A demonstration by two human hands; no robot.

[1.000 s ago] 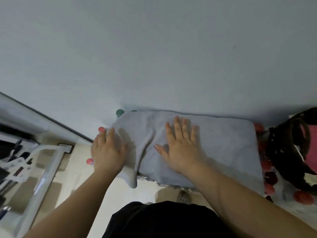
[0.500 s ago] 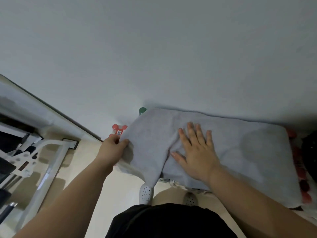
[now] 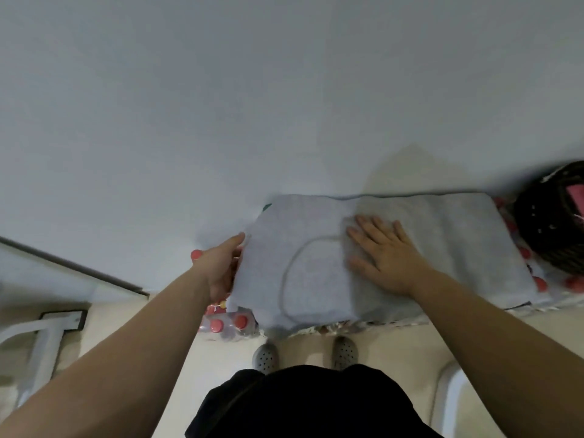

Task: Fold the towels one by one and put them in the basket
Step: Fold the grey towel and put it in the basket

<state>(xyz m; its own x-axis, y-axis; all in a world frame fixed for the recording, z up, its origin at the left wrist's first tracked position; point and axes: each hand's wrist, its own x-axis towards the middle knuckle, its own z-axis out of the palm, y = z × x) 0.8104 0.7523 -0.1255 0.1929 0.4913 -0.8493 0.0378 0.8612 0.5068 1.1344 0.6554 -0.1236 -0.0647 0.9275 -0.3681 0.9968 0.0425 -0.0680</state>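
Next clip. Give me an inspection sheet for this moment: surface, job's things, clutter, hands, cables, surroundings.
Surface: hidden under the grey towel; pink-capped bottle packs show at its edges.
Job's things: grey towel spread lengthwise, left end in hand; dark basket at the right end, something pink inside.
Clutter: nothing seen beyond the bottles.
Hands: left hand grips the towel's left edge; right hand presses flat on it.
Cables: nothing seen.
Surroundings: plain wall, beige floor, white frame.

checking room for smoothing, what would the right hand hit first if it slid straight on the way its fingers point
Only more towel lies ahead of the right hand. Past the towel's far edge, the wall looks like the first obstacle, though how near it stands is unclear.
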